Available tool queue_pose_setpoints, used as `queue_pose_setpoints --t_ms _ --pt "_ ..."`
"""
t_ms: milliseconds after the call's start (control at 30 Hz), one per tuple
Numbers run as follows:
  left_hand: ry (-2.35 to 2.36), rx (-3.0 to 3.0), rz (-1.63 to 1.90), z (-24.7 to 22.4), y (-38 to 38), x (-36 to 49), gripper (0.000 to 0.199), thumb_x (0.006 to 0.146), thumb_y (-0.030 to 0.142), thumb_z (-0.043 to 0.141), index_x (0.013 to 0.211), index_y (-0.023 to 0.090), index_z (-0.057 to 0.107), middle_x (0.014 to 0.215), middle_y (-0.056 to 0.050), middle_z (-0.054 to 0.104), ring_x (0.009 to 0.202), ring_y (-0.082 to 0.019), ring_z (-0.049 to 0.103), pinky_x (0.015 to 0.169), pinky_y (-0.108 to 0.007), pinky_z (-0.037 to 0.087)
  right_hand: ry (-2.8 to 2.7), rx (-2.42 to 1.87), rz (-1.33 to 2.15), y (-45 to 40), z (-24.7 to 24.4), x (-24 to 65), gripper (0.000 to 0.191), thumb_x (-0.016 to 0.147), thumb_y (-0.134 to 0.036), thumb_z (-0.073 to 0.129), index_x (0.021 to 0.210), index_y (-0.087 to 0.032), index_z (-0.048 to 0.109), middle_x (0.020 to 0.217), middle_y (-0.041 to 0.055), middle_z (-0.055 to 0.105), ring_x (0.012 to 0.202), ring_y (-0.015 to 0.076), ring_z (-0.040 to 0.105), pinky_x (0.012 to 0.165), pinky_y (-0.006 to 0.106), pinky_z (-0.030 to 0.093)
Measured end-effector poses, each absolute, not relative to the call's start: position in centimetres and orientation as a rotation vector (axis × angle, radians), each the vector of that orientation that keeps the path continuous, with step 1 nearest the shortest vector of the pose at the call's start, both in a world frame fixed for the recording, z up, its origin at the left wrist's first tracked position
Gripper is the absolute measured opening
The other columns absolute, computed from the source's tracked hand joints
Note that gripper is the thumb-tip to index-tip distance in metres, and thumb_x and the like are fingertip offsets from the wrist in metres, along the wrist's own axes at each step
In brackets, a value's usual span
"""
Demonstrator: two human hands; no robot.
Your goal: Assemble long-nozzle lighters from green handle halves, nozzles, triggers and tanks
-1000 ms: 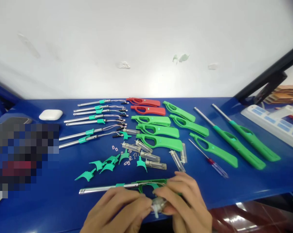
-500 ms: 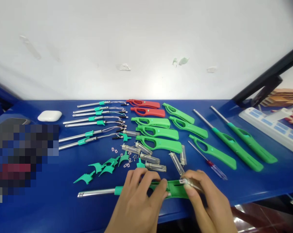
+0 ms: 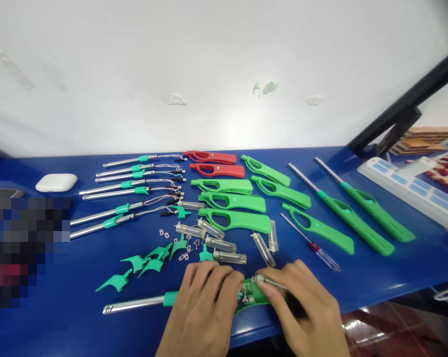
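In front of me a long-nosed lighter lies half open, with a metal tube (image 3: pixel 135 305) at its left end and a green handle shell (image 3: pixel 259 296). My left hand (image 3: pixel 203 305) is closed over its middle and hides much of it. White wires and small parts show inside the shell, beside my left fingertips. Between thumb and fingers, my right hand (image 3: pixel 306 302) pinches a small clear fuel tank (image 3: pixel 275 283), its valve end just over the shell. Whether the tank touches the shell I cannot tell. Spare fuel tanks (image 3: pixel 229 257) and teal triggers (image 3: pixel 116 281) lie beyond my hands.
Metal nozzles with wires (image 3: pixel 123 184) lie at the back left. Green shells (image 3: pixel 235 221) and red shells (image 3: pixel 218 170) sit mid-table. A screwdriver (image 3: pixel 322 255), two assembled lighters (image 3: pixel 358 223) and a power strip (image 3: pixel 413 191) are to the right. A white case (image 3: pixel 56 182) is left.
My right hand has moved left with the fuel tank, bringing its valve end closer to my left fingers. More wiring inside the shell now shows. The view has shifted slightly.
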State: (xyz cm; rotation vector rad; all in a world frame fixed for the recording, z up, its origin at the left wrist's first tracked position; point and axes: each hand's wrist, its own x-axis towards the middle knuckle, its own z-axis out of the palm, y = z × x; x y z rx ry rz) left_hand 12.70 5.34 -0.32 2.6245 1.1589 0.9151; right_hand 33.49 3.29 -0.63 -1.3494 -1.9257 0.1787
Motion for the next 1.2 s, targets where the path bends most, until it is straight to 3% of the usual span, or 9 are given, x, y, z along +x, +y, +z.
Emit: queue_pose_setpoints --t_ms 267,733,1200 --pt "1.154 2.546 0.980 -1.36 4.78 12.37 0.024 0.101 0.004 0.058 0.115 0.015 0.072 0.111 -0.005 0.077 0.102 -0.023 0.061 0.092 -0.040 0.045 -1.917 -1.355 0.192 3.32 0.13 32.87 0.010 0.104 -0.020 0.058 0.100 -0.025 0.067 0.085 -0.0060 0.073 0.066 0.0103 0.062 0.076 0.030 0.050" --pt "1.142 2.607 0.911 -1.37 4.96 12.21 0.029 0.104 0.006 0.052 0.121 0.015 0.073 0.115 -0.007 0.076 0.108 -0.025 0.060 0.099 -0.041 0.043 -1.956 -1.335 0.226 3.36 -0.32 32.79 0.010 0.105 -0.019 0.058 0.105 -0.021 0.068 0.082 -0.0037 0.070 0.065 0.0095 0.059 0.069 0.030 0.050" --pt "1.178 2.636 1.026 -0.55 5.37 12.98 0.035 0.102 -0.001 0.046 0.111 0.017 0.074 0.101 -0.006 0.071 0.098 -0.021 0.058 0.090 -0.036 0.042 -1.990 -1.320 0.239 3.24 -0.57 33.04 0.012 0.105 -0.017 0.057 0.110 -0.021 0.068 0.088 -0.0019 0.072 0.069 0.0114 0.059 0.071 0.031 0.050"
